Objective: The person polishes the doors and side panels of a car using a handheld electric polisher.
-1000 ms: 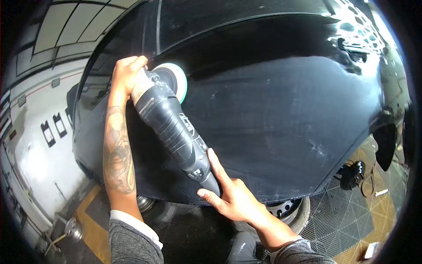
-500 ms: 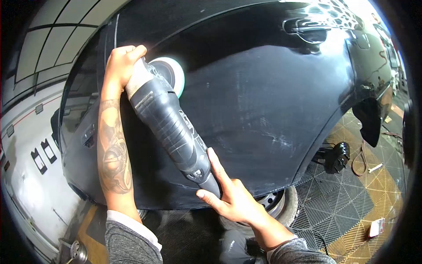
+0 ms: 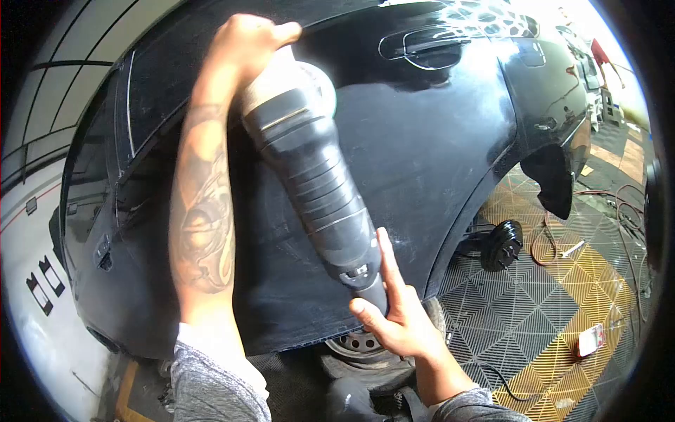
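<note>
A black polisher (image 3: 320,179) runs diagonally across the middle of the view, its round light pad (image 3: 325,91) against the dark car door (image 3: 436,155). My left hand (image 3: 246,46) is closed over the pale head at the polisher's upper end. Lower down, my right hand (image 3: 404,316) holds the rear end of its body, thumb on one side and index finger stretched along the other. The polisher's body and my left hand partly hide the pad. Above right of the pad sits a door handle (image 3: 432,53).
Below the door lies a wheel (image 3: 365,348), near my legs. A bare wheel hub (image 3: 501,246) shows in the open arch at right. On the tiled floor are a wrench (image 3: 573,249), a red-and-white box (image 3: 590,340), and hoses (image 3: 622,211).
The polisher, with both hands on it, has moved up and to the right across the door and stands a little steeper. My view has shifted, so the car appears further left.
</note>
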A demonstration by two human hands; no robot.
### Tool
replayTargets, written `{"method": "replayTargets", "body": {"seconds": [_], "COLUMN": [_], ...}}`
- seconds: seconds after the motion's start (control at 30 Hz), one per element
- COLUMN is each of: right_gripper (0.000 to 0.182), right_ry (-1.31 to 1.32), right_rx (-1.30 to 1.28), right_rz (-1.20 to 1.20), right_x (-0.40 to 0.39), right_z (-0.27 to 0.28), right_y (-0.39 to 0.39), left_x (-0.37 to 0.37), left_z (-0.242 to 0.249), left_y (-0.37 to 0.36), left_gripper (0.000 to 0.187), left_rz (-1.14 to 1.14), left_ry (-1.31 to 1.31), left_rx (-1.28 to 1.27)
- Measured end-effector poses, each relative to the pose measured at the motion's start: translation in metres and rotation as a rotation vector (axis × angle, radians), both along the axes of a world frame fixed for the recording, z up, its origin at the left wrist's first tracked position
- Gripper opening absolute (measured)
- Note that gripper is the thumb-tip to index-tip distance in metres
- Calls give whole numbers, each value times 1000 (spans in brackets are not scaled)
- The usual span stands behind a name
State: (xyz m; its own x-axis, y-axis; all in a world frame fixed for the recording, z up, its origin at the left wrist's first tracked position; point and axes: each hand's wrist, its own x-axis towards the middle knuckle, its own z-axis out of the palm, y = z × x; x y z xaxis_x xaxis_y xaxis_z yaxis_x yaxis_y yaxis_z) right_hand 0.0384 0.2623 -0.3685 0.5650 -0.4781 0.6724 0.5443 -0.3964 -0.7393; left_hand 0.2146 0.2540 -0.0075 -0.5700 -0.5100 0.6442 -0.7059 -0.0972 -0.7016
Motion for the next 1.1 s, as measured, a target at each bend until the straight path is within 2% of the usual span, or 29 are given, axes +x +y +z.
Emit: {"method": "replayTargets", "body": {"seconds": [0.07,0.1,0.13,0.17,0.23,0.33,0.37,0.43,0.57,0.63,0.67,0.73,0.9,0.97,1.0,1.03,1.1], "right_gripper": [97,96,96,96,95,95,95,95,96,97,97,101,127,125,122,119,116], "right_ry": [-43,-65,-81,-99,-145,-166,-158,-170,-136,-123,-129,-113,-47,-1,57,113,177], "right_rx": [43,65,78,99,120,150,158,182,171,120,60,153,-68,-122,8,-62,-117], "right_rz": [-24,-33,-44,-48,-66,-78,-67,-45,-15,18,-36,69,36,59,179,150,207], "right_x": [-7,-10,-11,-13,-16,-18,-17,-12,1,12,18,22,61,70,76,83,100], "right_z": [-4,-6,-7,-7,-5,0,2,4,6,7,6,16,17,27,35,39,46], "right_y": [-9,-12,-15,-16,-18,-13,-10,-3,16,24,28,39,62,75,89,95,107], "left_x": [-9,2,1,-72,-81,-90,-84,-81,-53,-36,-21,-6,72,127,120,136,150], "left_z": [8,26,30,-5,0,4,6,7,8,9,12,11,9,16,5,5,-12], "left_y": [-25,-50,-70,-39,-51,-56,-62,-54,-23,1,9,26,96,112,142,163,206], "left_gripper": [19,18,20,41,42,41,42,44,43,43,43,44,45,43,42,41,23], "left_rz": [28,31,-56,-58,-31,-25,-65,-24,-31,-77,-63,-18,-25,219,85,190,155], "left_ry": [-121,-329,-351,631,523,574,513,474,620,679,612,659,724,103,461,251,499], "left_rx": [4,-2,-21,50,85,125,131,124,106,105,77,17,-51,-124,-165,-158,-199]}}
